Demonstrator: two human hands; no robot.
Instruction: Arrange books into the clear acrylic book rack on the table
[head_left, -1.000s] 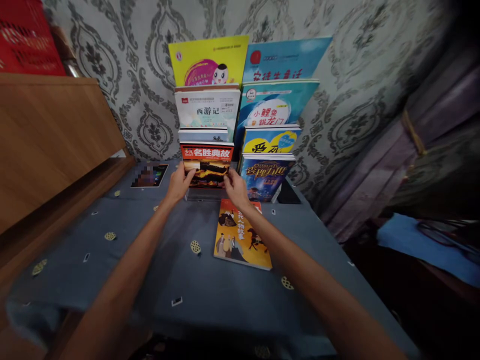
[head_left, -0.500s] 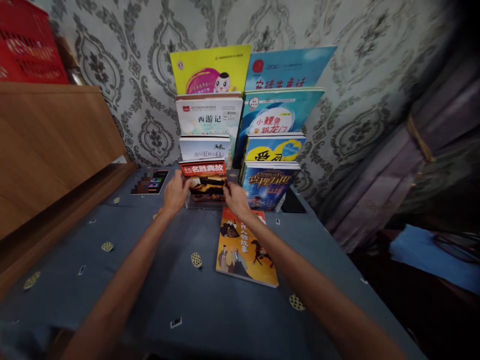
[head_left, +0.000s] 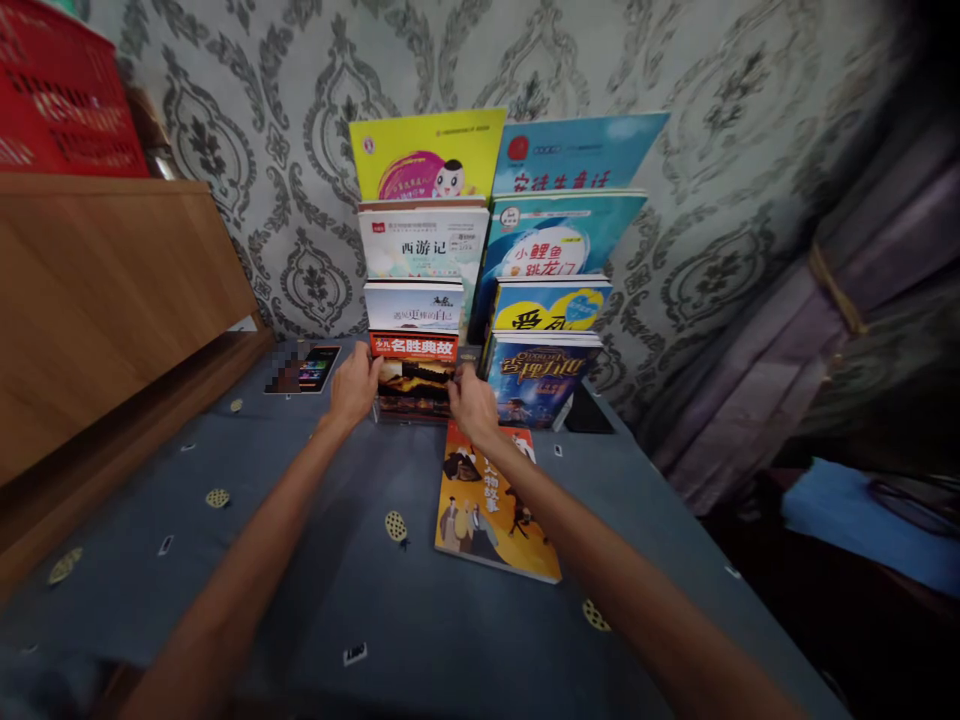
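A home room with damask wallpaper (head_left: 225, 200), a curtain (head_left: 757, 370), and children's books (head_left: 420, 240).

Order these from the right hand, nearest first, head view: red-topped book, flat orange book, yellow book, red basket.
Right hand:
1. Red-topped book, touching, left.
2. Flat orange book, just below.
3. Yellow book, rack top.
4. Red basket, far upper left.

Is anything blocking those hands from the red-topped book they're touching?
Nothing visible does. The left hand and right hand are already on either side of the red-topped book. An orange illustrated paperback lies on the blue tablecloth below the right hand, not between them.
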